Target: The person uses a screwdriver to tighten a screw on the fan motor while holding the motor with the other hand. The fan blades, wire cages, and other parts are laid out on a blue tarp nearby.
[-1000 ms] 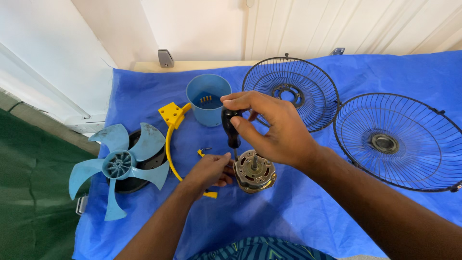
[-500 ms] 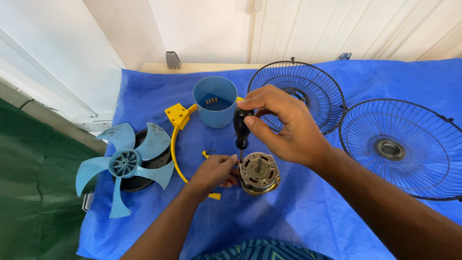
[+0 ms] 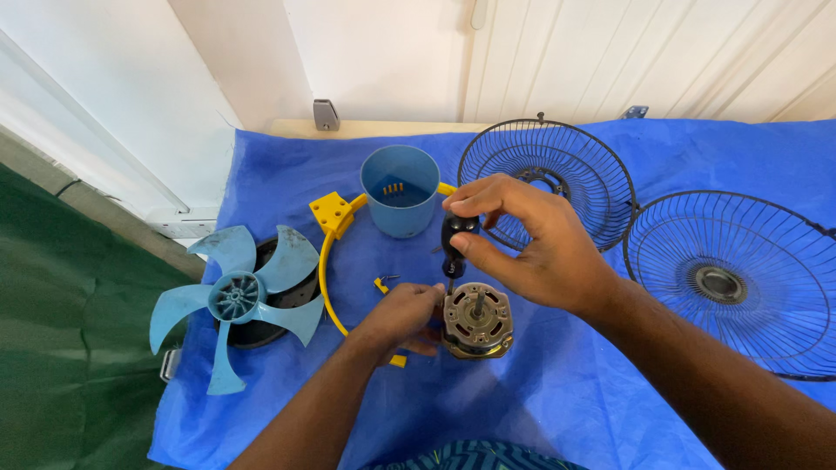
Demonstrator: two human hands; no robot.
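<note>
Motor (image 3: 476, 319) sits on blue tarp (image 3: 540, 400), left hand (image 3: 402, 315) pinching its edge. Right hand (image 3: 531, 244) grips black-handled screwdriver (image 3: 455, 244) upright, tip at housing. Risks: tip cam-out under tilt; motor skating on slick tarp; loose screws (image 3: 383, 280) rolling away.

A dull brass-toned metal fan motor (image 3: 476, 320), its casing worn and its bare steel shaft faintly shiny, sits on a crinkled blue woven-plastic tarpaulin (image 3: 557, 409) with a slight sheen. The right hand (image 3: 540, 248) grips a screwdriver (image 3: 455, 244) with a glossy black plastic handle, while the left hand (image 3: 402, 318) rests against the motor. Nearby lie two thin dark wire grilles (image 3: 549, 178), painted metal with a matt finish; a smooth light-blue plastic fan blade (image 3: 235, 300); a semi-gloss blue plastic cup (image 3: 401, 190); and a bright yellow moulded plastic ring (image 3: 333, 228). Behind, the wall panelling (image 3: 662, 52) looks white, painted and ribbed.
</note>
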